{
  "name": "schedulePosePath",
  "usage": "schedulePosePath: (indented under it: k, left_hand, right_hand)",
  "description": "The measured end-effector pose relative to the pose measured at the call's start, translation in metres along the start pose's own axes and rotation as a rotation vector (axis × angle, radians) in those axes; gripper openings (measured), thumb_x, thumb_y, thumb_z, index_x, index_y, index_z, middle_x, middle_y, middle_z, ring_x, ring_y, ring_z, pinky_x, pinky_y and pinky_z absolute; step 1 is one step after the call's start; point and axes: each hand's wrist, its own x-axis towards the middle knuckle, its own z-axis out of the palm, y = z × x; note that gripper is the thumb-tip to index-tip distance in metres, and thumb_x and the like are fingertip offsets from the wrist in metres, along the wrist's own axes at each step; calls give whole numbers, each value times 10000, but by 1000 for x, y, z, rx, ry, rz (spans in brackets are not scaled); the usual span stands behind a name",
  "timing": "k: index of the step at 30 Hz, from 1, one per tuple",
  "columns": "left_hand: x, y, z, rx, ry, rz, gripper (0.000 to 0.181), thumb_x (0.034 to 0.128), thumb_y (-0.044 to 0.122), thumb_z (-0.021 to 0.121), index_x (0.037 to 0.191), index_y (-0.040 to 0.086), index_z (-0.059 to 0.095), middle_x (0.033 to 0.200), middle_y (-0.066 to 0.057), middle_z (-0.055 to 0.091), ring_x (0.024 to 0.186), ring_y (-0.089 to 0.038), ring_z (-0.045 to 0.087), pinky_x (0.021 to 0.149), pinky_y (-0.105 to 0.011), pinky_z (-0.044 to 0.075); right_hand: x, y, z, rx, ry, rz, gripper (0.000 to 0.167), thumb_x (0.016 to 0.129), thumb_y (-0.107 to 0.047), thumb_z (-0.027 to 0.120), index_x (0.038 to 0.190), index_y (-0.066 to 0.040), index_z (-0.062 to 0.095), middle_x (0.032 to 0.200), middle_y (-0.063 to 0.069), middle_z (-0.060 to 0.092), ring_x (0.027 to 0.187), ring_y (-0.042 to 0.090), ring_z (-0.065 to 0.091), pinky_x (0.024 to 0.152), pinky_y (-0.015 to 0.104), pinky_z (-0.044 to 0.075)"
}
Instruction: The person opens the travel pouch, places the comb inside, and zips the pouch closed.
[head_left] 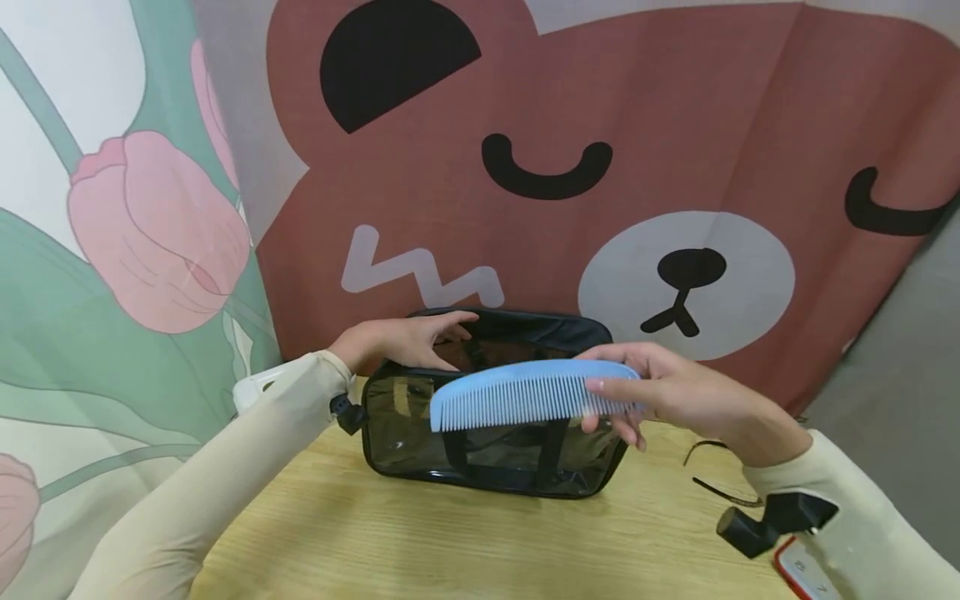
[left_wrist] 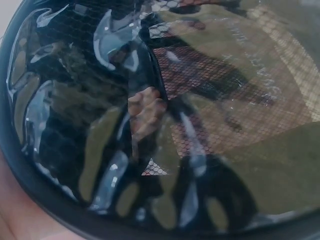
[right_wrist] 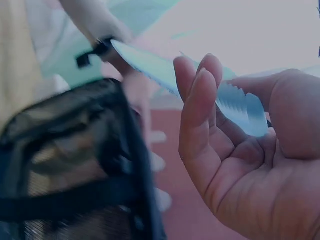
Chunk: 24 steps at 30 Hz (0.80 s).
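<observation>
A see-through bag with black edges stands on the wooden table, its top parted; its clear wall fills the left wrist view. My left hand is at the bag's upper left edge, thumb and fingers spread apart over the opening. In front of the bag's upper part, my right hand pinches a light blue comb by its right end, teeth facing down. From the right wrist view, the fingers and thumb of the right hand close round the comb, with the bag to the left.
On the table, thin-framed glasses lie right of the bag. A red-edged white object is partly under the right sleeve. Behind the left forearm is a white object. A bear-print cloth hangs behind.
</observation>
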Motion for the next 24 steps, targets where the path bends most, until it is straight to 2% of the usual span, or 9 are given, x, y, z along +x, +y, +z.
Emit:
schedulePosePath:
  k: [4, 7, 13, 20, 24]
  left_hand:
    - [1, 0, 0, -24, 2, -5, 858, 1027, 101, 623, 1655, 126, 39, 1672, -184, 285, 1571, -354, 265, 1242, -517, 327]
    - [2, 0, 1, -22, -3, -8, 869, 1027, 123, 634, 1656, 126, 34, 1691, -182, 230, 1575, -354, 252, 1249, -513, 317]
    - [1, 1, 0, 17, 16, -20, 899, 1013, 185, 671, 1657, 130, 47, 1703, -174, 198, 1579, -347, 244, 1250, -530, 310]
    - [0, 1, 2, -4, 3, -20, 896, 1012, 177, 673, 1656, 130, 52, 1685, -188, 251, 1576, -347, 258, 1257, -526, 299]
    - [2, 1, 2, -42, 6, -13, 895, 1010, 165, 674, 1654, 113, 54, 1678, -198, 268, 1573, -357, 262, 1262, -524, 287]
  right_hand:
    - [6, -11, -23, -16, 65, 14, 441, 1107, -135, 463, 1486, 63, 360, 975, 92, 756, 626, 93, 629, 570, 263, 558]
    - [12, -14, -39, -59, 118, 28, 491, 1111, -176, 464, 1506, 81, 326, 963, 81, 750, 624, 84, 618, 561, 248, 567]
    - [33, -10, -61, -104, 210, 133, 520, 1108, -287, 482, 1506, 24, 362, 989, 73, 738, 649, 113, 586, 579, 259, 546]
    - [69, -2, -64, -118, 190, 259, 471, 1111, -279, 467, 1509, -36, 399, 1058, 119, 734, 668, 136, 600, 591, 275, 518]
    - [90, -2, -63, -111, 150, 290, 431, 1117, -244, 438, 1490, -27, 430, 1065, 151, 732, 661, 141, 603, 570, 260, 459]
